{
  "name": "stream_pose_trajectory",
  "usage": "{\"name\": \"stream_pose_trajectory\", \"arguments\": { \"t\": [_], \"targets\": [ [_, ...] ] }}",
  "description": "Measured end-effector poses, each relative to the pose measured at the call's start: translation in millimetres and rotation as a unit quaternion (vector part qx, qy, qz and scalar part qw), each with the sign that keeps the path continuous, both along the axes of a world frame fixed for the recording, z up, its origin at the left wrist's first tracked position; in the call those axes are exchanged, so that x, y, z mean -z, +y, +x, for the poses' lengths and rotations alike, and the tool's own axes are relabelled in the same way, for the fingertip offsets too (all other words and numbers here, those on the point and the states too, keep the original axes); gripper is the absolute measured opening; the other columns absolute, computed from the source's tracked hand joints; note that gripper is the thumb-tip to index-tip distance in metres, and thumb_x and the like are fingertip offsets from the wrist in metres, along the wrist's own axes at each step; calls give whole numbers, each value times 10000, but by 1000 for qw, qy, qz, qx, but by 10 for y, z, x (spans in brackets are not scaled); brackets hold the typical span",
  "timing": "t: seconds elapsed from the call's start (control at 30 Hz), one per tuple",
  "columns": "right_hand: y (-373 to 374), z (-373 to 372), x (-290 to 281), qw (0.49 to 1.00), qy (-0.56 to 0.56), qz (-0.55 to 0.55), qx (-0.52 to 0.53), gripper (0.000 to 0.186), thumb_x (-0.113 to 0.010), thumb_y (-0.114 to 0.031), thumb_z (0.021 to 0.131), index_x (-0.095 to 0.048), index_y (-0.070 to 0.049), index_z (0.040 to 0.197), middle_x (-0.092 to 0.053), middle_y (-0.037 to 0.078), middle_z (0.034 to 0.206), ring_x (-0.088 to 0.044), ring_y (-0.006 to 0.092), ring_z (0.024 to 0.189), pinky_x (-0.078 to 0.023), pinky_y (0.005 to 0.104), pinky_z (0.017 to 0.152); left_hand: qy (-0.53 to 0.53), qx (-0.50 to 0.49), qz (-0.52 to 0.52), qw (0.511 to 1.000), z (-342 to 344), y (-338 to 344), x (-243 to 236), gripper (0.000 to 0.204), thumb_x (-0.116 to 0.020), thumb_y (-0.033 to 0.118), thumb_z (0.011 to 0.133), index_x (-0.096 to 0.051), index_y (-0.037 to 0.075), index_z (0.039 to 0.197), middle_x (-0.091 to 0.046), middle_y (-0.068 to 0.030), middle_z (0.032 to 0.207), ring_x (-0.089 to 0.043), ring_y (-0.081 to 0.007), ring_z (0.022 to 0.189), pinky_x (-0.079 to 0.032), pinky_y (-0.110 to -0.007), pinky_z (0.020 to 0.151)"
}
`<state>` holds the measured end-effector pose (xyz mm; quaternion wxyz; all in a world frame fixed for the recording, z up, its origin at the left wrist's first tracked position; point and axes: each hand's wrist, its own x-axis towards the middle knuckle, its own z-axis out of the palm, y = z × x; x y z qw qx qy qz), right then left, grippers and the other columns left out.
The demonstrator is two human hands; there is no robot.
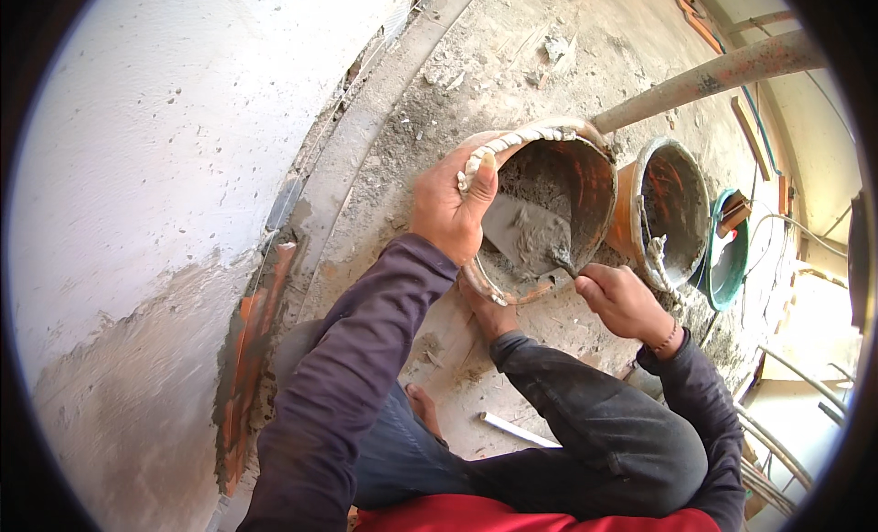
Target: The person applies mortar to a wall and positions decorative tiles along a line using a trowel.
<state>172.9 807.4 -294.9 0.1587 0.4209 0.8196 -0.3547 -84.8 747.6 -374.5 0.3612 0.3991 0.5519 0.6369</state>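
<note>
1. Grey mortar (541, 241) smears the flat trowel (502, 223) inside a round bucket (596, 186).
2. Right hand (625, 301): fingers wrapped round the trowel's handle, mostly hiding it.
3. Left hand (450, 204): fingers gripping the bucket's crusted rim, partly out of sight.
4. Dusty, gritty floor (498, 52) underneath; a second bucket (674, 203) stands alongside.
5. Rough white wall (183, 120), cut off at left.

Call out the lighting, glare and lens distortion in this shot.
In the head view, the upper white wall is bright, nearly washed out; in the head view, the gripped bucket is shaded inside, yet the trowel in it stays readable; in the head view, the concrete strip by the wall looks bowed, likely from the fisheye lens, and the corners go black.
</note>
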Motion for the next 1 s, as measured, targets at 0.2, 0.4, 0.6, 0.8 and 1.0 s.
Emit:
{"name": "stream_pose_trajectory", "arguments": {
  "t": [0.2, 0.4, 0.6, 0.8, 1.0],
  "targets": [
    [182, 2, -147, 986, -49, 160, -5, 260, -567, -263, 943, -635, -25, 863, -626, 231, 696, -629, 423, 684, -488, 500, 630, -10, -3, 2, 1000, 12, -33, -56, 431, -525, 420, 1006, -591, -5, 975, -449, 55, 716, -366, -49, 665, -319, -225, 581],
    [88, -57, 16, 993, -59, 92, -52, 309, -556, -276, 938, -628, -5, 808, -615, 248, 683, -622, 437, 681, -493, 514, 644, 10, -7, -11, 1000, 39, -40, -17, 473, -513, 433, 1008, -612, -24, 1079, -449, 57, 727, -367, -52, 668, -322, -223, 589],
    [11, -101, 243, 997, 36, -53, -42, 352, -534, -260, 957, -606, 41, 789, -582, 267, 694, -589, 453, 684, -458, 496, 630, 7, 7, -26, 1000, 35, -57, -47, 468, -529, 397, 1003, -597, -6, 1231, -678, -115, 1017, -606, -167, 846, -476, -292, 769],
    [-22, -109, 82, 982, 11, -169, 84, 307, -551, -235, 955, -594, 32, 809, -580, 241, 681, -584, 435, 668, -444, 457, 581, 3, -13, 0, 1000, 26, -53, -16, 512, -513, 468, 997, -619, -18, 1120, -514, 11, 809, -430, -86, 725, -368, -241, 655],
    [-213, 6, 147, 972, 81, 218, -23, 197, -646, -193, 882, -604, -1, 864, -578, 200, 737, -595, 410, 698, -438, 453, 599, 0, -42, 2, 999, -14, -44, -14, 513, -522, 503, 982, -617, 0, 1024, -516, 12, 766, -445, -94, 719, -379, -267, 647]
  ]
}}
